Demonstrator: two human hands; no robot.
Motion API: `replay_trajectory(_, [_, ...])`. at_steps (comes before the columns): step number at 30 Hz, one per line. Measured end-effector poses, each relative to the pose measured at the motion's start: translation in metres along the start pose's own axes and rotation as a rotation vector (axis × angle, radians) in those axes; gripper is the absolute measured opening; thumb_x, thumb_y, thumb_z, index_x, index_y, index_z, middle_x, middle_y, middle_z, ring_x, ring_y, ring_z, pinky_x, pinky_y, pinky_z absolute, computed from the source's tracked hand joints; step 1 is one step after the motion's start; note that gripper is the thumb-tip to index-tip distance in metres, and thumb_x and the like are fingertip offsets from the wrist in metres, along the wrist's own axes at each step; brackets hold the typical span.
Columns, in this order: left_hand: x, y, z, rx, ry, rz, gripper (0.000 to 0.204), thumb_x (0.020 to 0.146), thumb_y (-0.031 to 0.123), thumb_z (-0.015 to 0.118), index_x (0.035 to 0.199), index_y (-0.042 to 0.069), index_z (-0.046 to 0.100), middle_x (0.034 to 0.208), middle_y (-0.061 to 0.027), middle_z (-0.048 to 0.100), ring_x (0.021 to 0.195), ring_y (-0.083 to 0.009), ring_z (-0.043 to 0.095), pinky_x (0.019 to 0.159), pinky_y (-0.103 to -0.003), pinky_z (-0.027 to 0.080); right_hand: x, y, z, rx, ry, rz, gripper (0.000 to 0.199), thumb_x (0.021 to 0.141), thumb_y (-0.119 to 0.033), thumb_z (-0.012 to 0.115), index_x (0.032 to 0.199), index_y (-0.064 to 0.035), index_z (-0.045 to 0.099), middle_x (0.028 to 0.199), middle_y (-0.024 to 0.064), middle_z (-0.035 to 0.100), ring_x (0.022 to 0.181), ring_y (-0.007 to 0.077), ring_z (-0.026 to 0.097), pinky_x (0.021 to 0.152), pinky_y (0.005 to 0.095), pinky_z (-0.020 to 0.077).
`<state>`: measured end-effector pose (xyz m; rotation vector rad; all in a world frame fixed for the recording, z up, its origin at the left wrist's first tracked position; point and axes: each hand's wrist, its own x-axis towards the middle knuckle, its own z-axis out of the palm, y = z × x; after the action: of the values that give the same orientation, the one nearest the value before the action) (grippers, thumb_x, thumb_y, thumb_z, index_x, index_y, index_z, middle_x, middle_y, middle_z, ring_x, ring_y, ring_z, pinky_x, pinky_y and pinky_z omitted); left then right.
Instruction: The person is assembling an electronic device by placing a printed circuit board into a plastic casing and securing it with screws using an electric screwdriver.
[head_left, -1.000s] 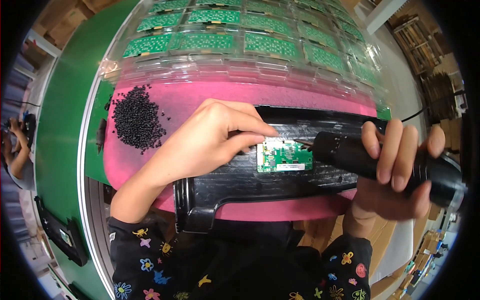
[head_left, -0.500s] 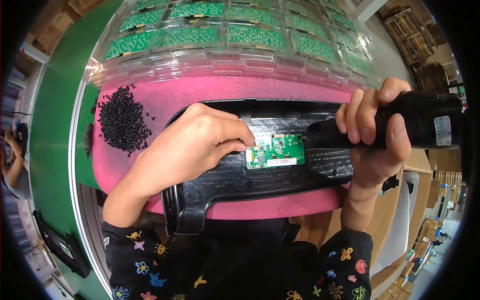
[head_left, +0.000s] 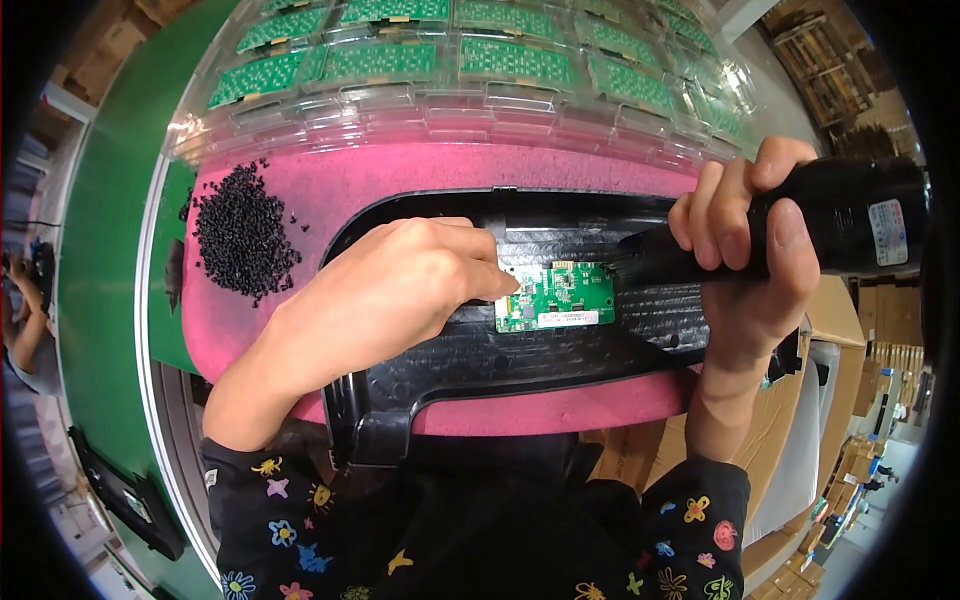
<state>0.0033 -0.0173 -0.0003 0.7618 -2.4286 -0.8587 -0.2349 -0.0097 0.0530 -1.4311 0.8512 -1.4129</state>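
"Our right hand is wrapped firmly round a thick, cylindrical black power tool, a solid grip!"

"And the tool's narrow front end, where do we see that?"

"Out to the left of that hand, right by the upper right corner of a green rectangular circuit board. Touching or not, we can't tell."

"So we have the board between our two hands!"

"We do, lying inside a long, curved black plastic housing, with a white label strip along the edge nearest us."

"Now our left hand?"

"Bent low over the board's left end, index fingertip down on it, the others tucked beneath. Whether anything's pinched under there, we can't tell!"

"What's around us?"

"Below both hands, a rounded pink mat bears the housing. Ahead and left of our left hand, there's a heap of tiny black pieces. Farther ahead of both hands, clear plastic trays with green boards in rows!"
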Motion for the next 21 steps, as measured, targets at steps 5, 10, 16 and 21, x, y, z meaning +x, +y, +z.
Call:
replay_trajectory(5, [-0.0014,0.0021,-0.0005,0.056,-0.034,-0.013,0.030,0.063,-0.009,0.068,0.091,-0.001,0.073,0.076,-0.0122,0.065,0.073,-0.0276,0.064,0.062,-0.037,0.052,0.0049,0.0038,-0.0014,-0.003,-0.084,0.044,0.023,0.091,-0.025,0.054,0.100,-0.0068,0.043,0.062,-0.0018,0.040,0.055,0.0092,0.037,0.056,0.0265,0.0361])
replay_trajectory(10, [-0.0021,0.0037,0.0007,0.074,-0.034,-0.012,0.030,0.063,-0.008,0.067,0.092,-0.001,0.074,0.075,-0.0127,0.065,0.073,-0.0278,0.063,0.061,-0.038,0.052,0.0022,0.0052,0.0063,-0.014,-0.046,0.045,0.023,0.091,-0.025,0.054,0.101,-0.0063,0.045,0.061,-0.0021,0.040,0.052,0.0091,0.036,0.054,0.0264,0.0356])
replay_trajectory(16, [-0.0022,0.0042,-0.0023,0.094,-0.070,-0.018,0.031,0.065,-0.007,0.066,0.095,0.000,0.073,0.077,-0.0122,0.065,0.076,-0.0282,0.063,0.066,-0.038,0.052,0.0022,0.0100,0.0028,0.106,-0.078,0.000,0.025,0.087,-0.018,0.059,0.103,-0.0027,0.048,0.063,0.0015,0.046,0.051,0.0096,0.042,0.051,0.0262,0.0385])
replay_trajectory(21, [-0.0060,-0.0012,-0.0011,0.103,-0.082,0.009,0.031,0.065,-0.006,0.066,0.095,0.000,0.072,0.079,-0.0109,0.066,0.079,-0.0278,0.063,0.070,-0.038,0.053,0.0023,0.0078,0.0060,0.147,-0.040,0.015,0.025,0.086,-0.013,0.062,0.104,-0.0009,0.050,0.064,0.0034,0.050,0.051,0.0103,0.045,0.048,0.0260,0.0398])
